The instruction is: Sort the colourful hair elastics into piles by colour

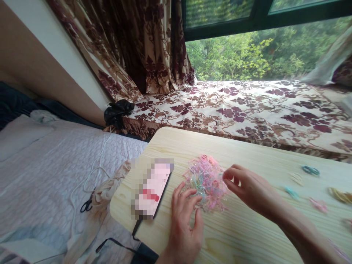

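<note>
A tangled heap of thin pastel bands (207, 179), mostly pink with some mint, lilac and yellow, lies on the wooden table (233, 234). My left hand (185, 216) rests at the heap's lower left edge, its fingers spread and curved and the fingertips touching the strands. At the right edge of the heap, my right hand (242, 185) has thumb and fingertips pinched together; whatever is between them is too small to make out. To the right lie small sorted bundles: a dark teal one (310, 170), a cream one (297, 178), a turquoise one (291, 192), a pink one (318, 205) and a yellow-brown one (341, 195).
A phone (155, 190), partly blurred out, lies left of the heap with a black cable (136, 229) running off the table edge. Beyond the table is a floral-covered window seat (247, 110). On the left, a bed (68, 154) holds a white cord, cloth and scissors (87, 206).
</note>
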A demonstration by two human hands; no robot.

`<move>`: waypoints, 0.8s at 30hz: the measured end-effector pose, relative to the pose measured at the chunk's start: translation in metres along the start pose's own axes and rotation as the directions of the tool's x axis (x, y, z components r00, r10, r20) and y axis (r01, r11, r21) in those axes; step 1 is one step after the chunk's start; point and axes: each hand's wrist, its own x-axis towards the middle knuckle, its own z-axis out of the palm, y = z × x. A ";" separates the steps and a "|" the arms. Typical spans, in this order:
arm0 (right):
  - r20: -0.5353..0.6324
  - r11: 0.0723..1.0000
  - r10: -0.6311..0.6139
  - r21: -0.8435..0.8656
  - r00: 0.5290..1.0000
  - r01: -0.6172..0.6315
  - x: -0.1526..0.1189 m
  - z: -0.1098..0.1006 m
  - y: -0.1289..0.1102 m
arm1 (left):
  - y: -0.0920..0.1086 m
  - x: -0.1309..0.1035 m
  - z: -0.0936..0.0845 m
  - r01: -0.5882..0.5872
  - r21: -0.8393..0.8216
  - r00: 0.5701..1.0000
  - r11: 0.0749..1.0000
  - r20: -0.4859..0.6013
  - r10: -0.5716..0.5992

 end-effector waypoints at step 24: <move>-0.072 0.993 0.118 0.000 0.990 -0.118 -0.039 0.021 0.023 | 0.000 -0.001 0.001 -0.019 0.007 0.999 1.000 -0.037 0.019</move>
